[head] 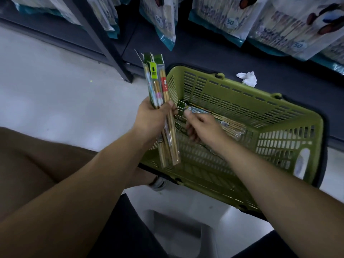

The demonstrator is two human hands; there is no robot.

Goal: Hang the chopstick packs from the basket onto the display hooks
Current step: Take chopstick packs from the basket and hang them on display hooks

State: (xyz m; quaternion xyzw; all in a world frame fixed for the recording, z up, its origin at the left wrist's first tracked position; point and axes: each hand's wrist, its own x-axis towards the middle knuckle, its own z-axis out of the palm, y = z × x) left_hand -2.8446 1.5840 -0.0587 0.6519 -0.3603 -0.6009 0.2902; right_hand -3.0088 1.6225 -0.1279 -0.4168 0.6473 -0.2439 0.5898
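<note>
Collecting stage, nothing seen hung yet. Left hand (149,118), centre of frame, fingers curled tight round the middle of a bundle of chopstick packs (158,86); the bundle stands near upright, green header cards at top, clear ends pointing down past the wrist. Several packs in it, exact count not readable. Right hand (202,127) is down inside the green basket (284,142), thumb and curled fingers pinching the near end of one more pack (197,109) that lies at the basket's far left corner. More packs (229,125) lie on the basket floor just right of that hand, so the basket is not emptied. Basket sits right of centre, partly on a dark shelf base (204,53), with a crumpled white scrap (247,78) just beyond its far rim. Large hanging bags (290,28) fill the top edge; the hooks meant for the chopstick packs are not in view. Judgement: early to middle of the job. Still to do: the remaining packs out, then every held pack onto a hook.
</note>
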